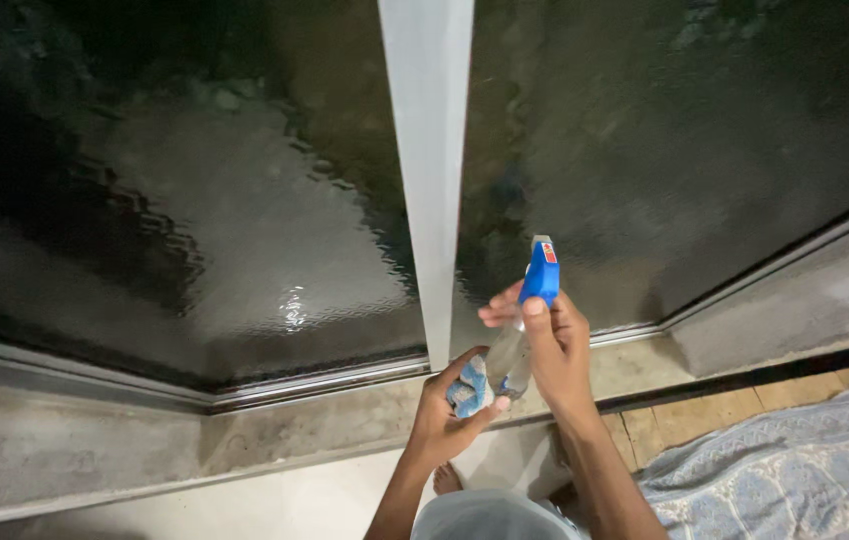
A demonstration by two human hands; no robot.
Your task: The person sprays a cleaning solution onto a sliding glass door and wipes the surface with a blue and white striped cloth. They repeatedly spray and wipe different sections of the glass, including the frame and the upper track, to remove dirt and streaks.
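Right hand (pixel 557 350) grips a clear plastic spray bottle with blue trigger head (pixel 541 275), nozzle towards the dark textured glass pane (pixel 195 200). Left hand (pixel 442 415) clutches a blue-and-white cloth (pixel 469 389) against the bottle's base. White vertical frame bar (pixel 431 170) stands just left; patterned grey fabric (pixel 785 470) lies near right.

Both forearms are reaching forward and up from the lower edge of the view, converging close together. The right hand (pixel 555 350) is sitting higher, fingers curling closed in a grip, thumb pressing on top and fingertips showing at its left. The left hand (pixel 445 415) is just below-left of it, fingers clenching, thumb pointing toward the right wrist.
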